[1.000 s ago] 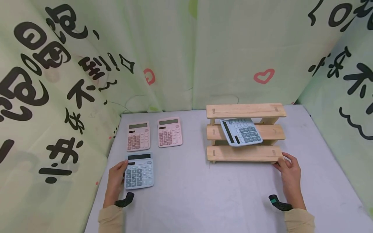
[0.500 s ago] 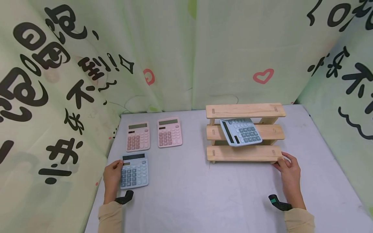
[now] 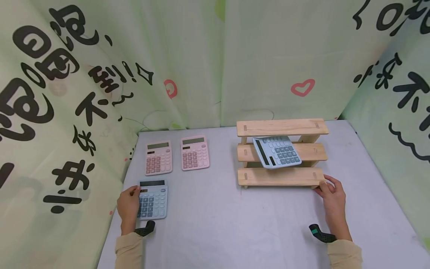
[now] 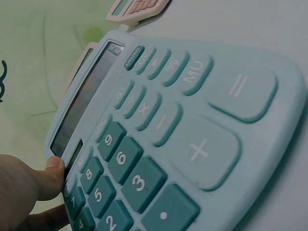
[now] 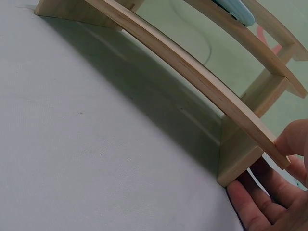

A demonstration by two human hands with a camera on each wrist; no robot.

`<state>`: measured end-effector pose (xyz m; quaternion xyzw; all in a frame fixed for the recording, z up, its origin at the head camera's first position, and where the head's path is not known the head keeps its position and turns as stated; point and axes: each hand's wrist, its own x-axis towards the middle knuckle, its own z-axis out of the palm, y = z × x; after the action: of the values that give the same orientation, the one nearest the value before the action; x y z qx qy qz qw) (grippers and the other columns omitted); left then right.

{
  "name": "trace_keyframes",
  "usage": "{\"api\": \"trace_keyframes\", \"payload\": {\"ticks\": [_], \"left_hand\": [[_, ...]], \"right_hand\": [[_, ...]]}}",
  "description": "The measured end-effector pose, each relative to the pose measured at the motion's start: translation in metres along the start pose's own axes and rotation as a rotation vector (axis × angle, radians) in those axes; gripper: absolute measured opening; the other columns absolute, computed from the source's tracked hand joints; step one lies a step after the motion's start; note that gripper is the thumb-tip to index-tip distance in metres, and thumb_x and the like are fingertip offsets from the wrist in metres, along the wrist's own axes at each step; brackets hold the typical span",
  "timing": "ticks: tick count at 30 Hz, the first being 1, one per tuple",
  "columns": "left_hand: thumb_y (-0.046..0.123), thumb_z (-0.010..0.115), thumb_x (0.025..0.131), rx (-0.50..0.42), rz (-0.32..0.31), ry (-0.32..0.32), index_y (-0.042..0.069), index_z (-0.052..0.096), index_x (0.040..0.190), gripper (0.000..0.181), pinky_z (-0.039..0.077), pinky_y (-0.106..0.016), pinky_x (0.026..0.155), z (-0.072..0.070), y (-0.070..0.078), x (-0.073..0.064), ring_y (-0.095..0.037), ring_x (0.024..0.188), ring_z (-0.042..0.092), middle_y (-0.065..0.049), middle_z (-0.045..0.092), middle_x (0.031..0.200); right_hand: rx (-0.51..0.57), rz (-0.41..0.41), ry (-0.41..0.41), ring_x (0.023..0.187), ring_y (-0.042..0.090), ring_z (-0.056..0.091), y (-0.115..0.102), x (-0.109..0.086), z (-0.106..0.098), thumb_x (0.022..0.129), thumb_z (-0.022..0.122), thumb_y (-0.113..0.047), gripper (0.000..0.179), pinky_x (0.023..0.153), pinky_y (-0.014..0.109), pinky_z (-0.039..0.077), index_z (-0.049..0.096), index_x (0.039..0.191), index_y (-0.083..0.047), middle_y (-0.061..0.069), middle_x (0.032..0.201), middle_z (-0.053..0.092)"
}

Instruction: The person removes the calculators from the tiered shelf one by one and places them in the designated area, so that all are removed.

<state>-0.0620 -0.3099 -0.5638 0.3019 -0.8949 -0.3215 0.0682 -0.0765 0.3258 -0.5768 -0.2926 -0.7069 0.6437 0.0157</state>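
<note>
My left hand (image 3: 128, 205) pinches the left edge of a blue calculator (image 3: 154, 200) at the table's left side. In the left wrist view the thumb (image 4: 54, 175) presses on its face beside the display, with the other fingers partly hidden below. My right hand (image 3: 334, 200) grips the front right end of a three-tier wooden rack (image 3: 280, 176); in the right wrist view the thumb lies on the lowest slat and fingers (image 5: 245, 204) reach beneath it by the leg. A second blue calculator (image 3: 279, 151) leans slantwise on the rack's middle tier.
Two pink calculators (image 3: 159, 158) (image 3: 195, 153) lie side by side behind the left blue one. The white-covered table (image 3: 228, 228) meets a pale green printed curtain (image 3: 262, 67) at the back and sides.
The blue calculator in my left hand has shifted a little left, then slightly toward the front. My right hand and the rack have stayed in place.
</note>
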Motion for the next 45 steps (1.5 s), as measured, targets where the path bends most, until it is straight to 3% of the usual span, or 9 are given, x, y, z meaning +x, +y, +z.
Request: {"api": "trace_keyframes", "payload": {"ticks": [5, 13, 19, 26, 32, 36, 45], "left_hand": [[0.024, 0.057, 0.108, 0.009, -0.02, 0.043, -0.003, 0.069, 0.129, 0.036, 0.044, -0.046, 0.072, 0.003, 0.001, -0.004, -0.044, 0.095, 0.067, -0.029, 0.072, 0.117], [0.025, 0.056, 0.108, 0.018, -0.041, 0.076, -0.002, 0.07, 0.129, 0.036, 0.046, -0.05, 0.074, 0.008, 0.001, -0.005, -0.045, 0.096, 0.068, -0.027, 0.073, 0.117], [0.024, 0.056, 0.108, 0.021, -0.043, 0.086, -0.002, 0.07, 0.128, 0.035, 0.046, -0.05, 0.074, 0.01, 0.002, -0.006, -0.044, 0.095, 0.068, -0.027, 0.073, 0.115], [0.028, 0.052, 0.109, 0.025, -0.039, 0.093, -0.002, 0.068, 0.126, 0.037, 0.044, -0.048, 0.071, 0.01, 0.005, -0.01, -0.042, 0.09, 0.067, -0.026, 0.072, 0.109], [0.028, 0.046, 0.109, 0.064, -0.005, 0.151, -0.006, 0.058, 0.133, 0.044, 0.047, -0.065, 0.085, 0.011, 0.011, -0.015, -0.052, 0.11, 0.061, -0.03, 0.067, 0.12], [0.027, 0.045, 0.11, 0.112, 0.041, 0.201, -0.009, 0.052, 0.136, 0.045, 0.046, -0.068, 0.093, 0.01, 0.018, -0.018, -0.055, 0.119, 0.052, -0.035, 0.059, 0.13], [0.023, 0.05, 0.106, 0.153, 0.154, 0.3, -0.01, 0.058, 0.129, 0.041, 0.047, -0.066, 0.087, 0.011, 0.042, -0.026, -0.055, 0.109, 0.056, -0.035, 0.063, 0.124]], "right_hand": [[0.017, -0.008, -0.003, 0.093, -0.011, 0.065, -0.001, 0.0, 0.001, 0.11, 0.051, -0.031, 0.056, 0.081, 0.006, 0.054, 0.033, 0.16, -0.013, -0.013, 0.113, 0.058], [-0.02, 0.009, 0.009, 0.094, -0.011, 0.064, 0.0, 0.001, 0.001, 0.11, 0.05, -0.033, 0.056, 0.081, 0.006, 0.054, 0.034, 0.16, -0.016, 0.0, 0.128, 0.059], [0.004, 0.015, 0.007, 0.092, -0.011, 0.065, 0.001, 0.002, 0.0, 0.11, 0.051, -0.033, 0.056, 0.08, 0.005, 0.053, 0.034, 0.16, -0.016, -0.009, 0.12, 0.058], [-0.015, 0.008, 0.002, 0.092, -0.012, 0.065, 0.002, 0.002, -0.001, 0.11, 0.05, -0.034, 0.057, 0.081, 0.006, 0.053, 0.032, 0.161, -0.015, -0.006, 0.124, 0.059], [0.025, 0.013, 0.004, 0.089, -0.012, 0.066, 0.001, 0.001, 0.0, 0.11, 0.051, -0.032, 0.057, 0.079, 0.005, 0.053, 0.033, 0.16, -0.014, -0.014, 0.113, 0.058], [0.033, 0.017, 0.003, 0.09, -0.011, 0.066, 0.001, 0.001, 0.0, 0.11, 0.051, -0.032, 0.056, 0.079, 0.005, 0.053, 0.033, 0.16, -0.015, -0.014, 0.114, 0.058], [-0.044, 0.004, -0.004, 0.096, -0.011, 0.063, 0.001, 0.0, 0.0, 0.111, 0.048, -0.035, 0.057, 0.083, 0.006, 0.053, 0.031, 0.162, -0.016, -0.002, 0.13, 0.057]]}}
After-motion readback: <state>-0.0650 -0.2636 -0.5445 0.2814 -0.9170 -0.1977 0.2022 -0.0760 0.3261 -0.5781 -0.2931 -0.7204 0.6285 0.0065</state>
